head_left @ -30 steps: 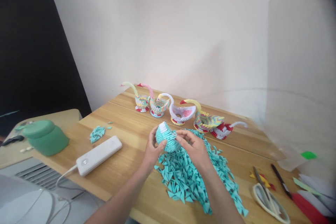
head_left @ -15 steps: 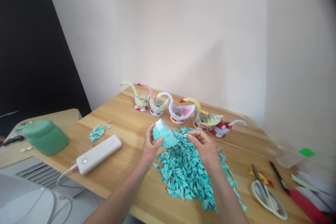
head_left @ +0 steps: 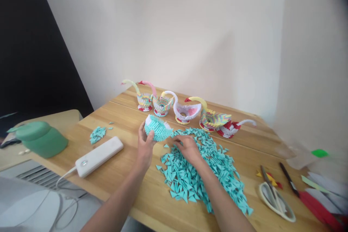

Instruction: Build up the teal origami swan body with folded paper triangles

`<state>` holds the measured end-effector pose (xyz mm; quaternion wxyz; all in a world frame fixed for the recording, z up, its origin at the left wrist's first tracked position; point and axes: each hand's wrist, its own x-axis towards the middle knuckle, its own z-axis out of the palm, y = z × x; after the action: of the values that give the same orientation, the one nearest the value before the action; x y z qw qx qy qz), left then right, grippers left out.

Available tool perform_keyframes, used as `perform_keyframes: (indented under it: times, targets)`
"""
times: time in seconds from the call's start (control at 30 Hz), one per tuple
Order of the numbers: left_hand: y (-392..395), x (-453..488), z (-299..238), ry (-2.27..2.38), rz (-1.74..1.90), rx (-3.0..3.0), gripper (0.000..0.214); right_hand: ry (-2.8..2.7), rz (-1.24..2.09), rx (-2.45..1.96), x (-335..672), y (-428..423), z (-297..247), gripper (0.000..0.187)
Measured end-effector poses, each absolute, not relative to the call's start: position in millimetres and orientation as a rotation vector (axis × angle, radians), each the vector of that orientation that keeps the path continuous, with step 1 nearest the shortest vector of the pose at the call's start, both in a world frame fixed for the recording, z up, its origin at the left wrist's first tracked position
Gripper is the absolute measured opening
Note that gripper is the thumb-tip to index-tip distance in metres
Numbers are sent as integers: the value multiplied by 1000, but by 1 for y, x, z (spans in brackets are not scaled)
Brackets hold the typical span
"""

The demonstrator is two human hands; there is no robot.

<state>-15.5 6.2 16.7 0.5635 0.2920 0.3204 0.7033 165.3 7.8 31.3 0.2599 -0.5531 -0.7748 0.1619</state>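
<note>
My left hand (head_left: 144,147) grips a round teal and white folded-paper piece (head_left: 157,128), held just above the wooden table (head_left: 127,185). My right hand (head_left: 188,148) lies palm down on a big heap of teal paper triangles (head_left: 201,168), fingers curled onto the pieces at the heap's near-left edge. Whether it has pinched one I cannot make out. The heap spreads to the right under my right forearm.
Several paper swans (head_left: 187,110) line the back of the table. A white power bank (head_left: 99,156) with a cable lies left, near a small teal pile (head_left: 97,134) and a green cap (head_left: 40,138). Scissors (head_left: 276,199), a pen (head_left: 288,178) and coloured paper strips (head_left: 320,203) lie right.
My right hand left the round piece and dropped onto the heap of triangles. My left hand carried the piece a little left and turned its rim upward.
</note>
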Motion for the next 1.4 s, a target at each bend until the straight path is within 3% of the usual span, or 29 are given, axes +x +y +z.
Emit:
perform_keyframes:
  times: [0.2,0.53,0.87,1.17,1.4]
  targets:
    - [4,-13,17,753,1619,695,65,-2509,199,-1584,172,6,43,18]
    - [3,-13,18,811,1567,754,71,-2466,222,-1568,178,9,41,9]
    - [-2,-3,12,829,1538,1125,72,-1458,891,-1283,202,-25,83,29]
    - [-4,-2,10,804,1491,1194,69,-1339,1132,-1149,186,-23,80,27]
    - [-4,-2,8,775,1476,1178,69,-1428,1055,-1152,186,-18,80,26]
